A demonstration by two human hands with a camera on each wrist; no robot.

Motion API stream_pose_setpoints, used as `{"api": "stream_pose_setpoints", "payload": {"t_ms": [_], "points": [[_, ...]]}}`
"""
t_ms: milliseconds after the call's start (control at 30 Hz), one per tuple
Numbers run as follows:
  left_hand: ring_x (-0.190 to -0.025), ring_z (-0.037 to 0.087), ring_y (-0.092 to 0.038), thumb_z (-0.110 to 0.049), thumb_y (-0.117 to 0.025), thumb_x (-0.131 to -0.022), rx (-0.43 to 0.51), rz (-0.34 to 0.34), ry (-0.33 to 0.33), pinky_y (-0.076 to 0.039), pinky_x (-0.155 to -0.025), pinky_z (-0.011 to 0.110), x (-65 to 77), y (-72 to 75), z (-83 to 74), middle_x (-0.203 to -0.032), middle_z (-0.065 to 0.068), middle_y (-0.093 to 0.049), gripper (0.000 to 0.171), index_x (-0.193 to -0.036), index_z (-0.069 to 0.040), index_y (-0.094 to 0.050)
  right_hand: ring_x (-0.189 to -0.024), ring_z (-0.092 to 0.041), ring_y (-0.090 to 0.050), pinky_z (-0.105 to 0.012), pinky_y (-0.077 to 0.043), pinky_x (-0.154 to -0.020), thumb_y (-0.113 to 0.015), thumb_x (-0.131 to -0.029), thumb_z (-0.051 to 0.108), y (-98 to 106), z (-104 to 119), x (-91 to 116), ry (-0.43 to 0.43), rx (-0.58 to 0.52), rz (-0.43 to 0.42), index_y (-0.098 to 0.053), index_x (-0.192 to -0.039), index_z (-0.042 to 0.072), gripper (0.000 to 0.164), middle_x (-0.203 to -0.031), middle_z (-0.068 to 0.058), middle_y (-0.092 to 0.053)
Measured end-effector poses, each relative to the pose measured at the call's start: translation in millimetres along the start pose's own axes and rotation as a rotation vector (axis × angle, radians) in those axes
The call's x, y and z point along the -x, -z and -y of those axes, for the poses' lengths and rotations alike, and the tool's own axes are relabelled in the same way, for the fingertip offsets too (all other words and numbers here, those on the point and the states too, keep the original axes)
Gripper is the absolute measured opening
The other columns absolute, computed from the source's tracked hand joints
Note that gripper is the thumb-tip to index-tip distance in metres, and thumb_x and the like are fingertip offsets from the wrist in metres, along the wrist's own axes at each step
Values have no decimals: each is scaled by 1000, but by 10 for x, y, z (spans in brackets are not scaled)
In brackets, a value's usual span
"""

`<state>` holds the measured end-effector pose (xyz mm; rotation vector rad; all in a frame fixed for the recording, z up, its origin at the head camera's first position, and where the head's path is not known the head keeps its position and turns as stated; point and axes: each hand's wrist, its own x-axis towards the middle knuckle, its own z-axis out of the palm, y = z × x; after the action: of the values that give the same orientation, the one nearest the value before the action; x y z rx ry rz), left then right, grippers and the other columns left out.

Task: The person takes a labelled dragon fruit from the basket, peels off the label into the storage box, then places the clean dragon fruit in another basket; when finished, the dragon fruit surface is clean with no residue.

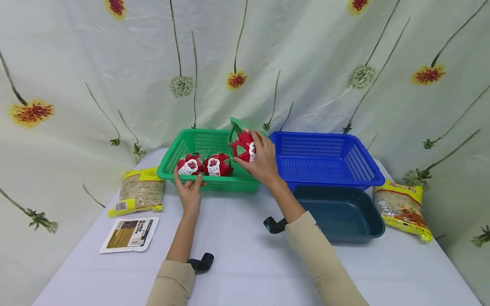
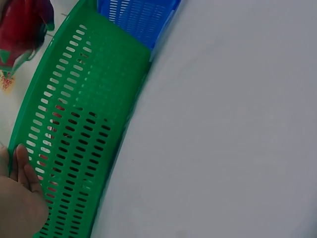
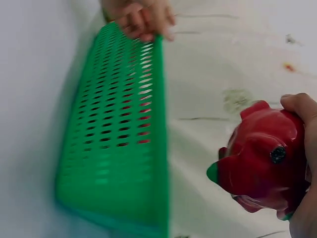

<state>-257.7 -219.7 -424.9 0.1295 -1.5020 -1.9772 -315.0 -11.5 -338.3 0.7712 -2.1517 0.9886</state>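
My right hand [image 1: 263,159] grips a red dragon fruit [image 1: 240,144] with green leaf tips and a white label, raised above the right part of a green basket [image 1: 214,184]. In the right wrist view the dragon fruit [image 3: 262,161] sits against the palm, beside the basket's rim. Two more labelled dragon fruits, a left one [image 1: 190,163] and a right one [image 1: 219,165], lie inside the basket. At the basket's front rim, my left hand [image 1: 189,195] holds on; in the left wrist view its fingers [image 2: 25,171] lie against the outer wall.
Right of the green basket stands a blue basket [image 1: 310,165], with a dark teal tub [image 1: 340,212] before it. Yellow-and-clear bags flank them, a left bag [image 1: 141,191] and a right bag [image 1: 402,208]. A flat white packet [image 1: 130,235] lies at the left. Behind hangs a flowered curtain [image 1: 306,63].
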Motion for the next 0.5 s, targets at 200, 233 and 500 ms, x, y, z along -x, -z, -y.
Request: {"api": "stream_pose_setpoints", "payload": {"t_ms": [200, 233, 500], "points": [[-61, 13, -61, -3, -58, -89, -45, 8, -4, -53, -65, 24, -3, -19, -31, -75, 4, -61, 77, -148, -16, -10, -121, -24, -39, -46, -38, -93, -81, -69, 32, 442, 251, 346, 88, -75, 109, -43, -137, 8, 82, -134, -10, -43], [-61, 14, -61, -3, -58, -89, -56, 8, -5, -53, -65, 24, -3, -20, -36, -75, 6, -60, 77, -148, -14, -10, -121, -24, -38, -46, -39, -91, -82, -68, 31, 502, 270, 441, 94, -91, 135, -43, -137, 9, 82, -134, -10, -42], [-61, 9, -61, -14, -61, -89, -158, -6, 45, -53, -71, 31, -67, 26, 48, -78, 6, -58, 78, -148, -16, -11, -122, -21, -36, -39, -48, -82, -84, -65, 28, 729, 211, 1162, 77, -234, 353, -43, -136, 13, 83, -136, -2, -41]]}}
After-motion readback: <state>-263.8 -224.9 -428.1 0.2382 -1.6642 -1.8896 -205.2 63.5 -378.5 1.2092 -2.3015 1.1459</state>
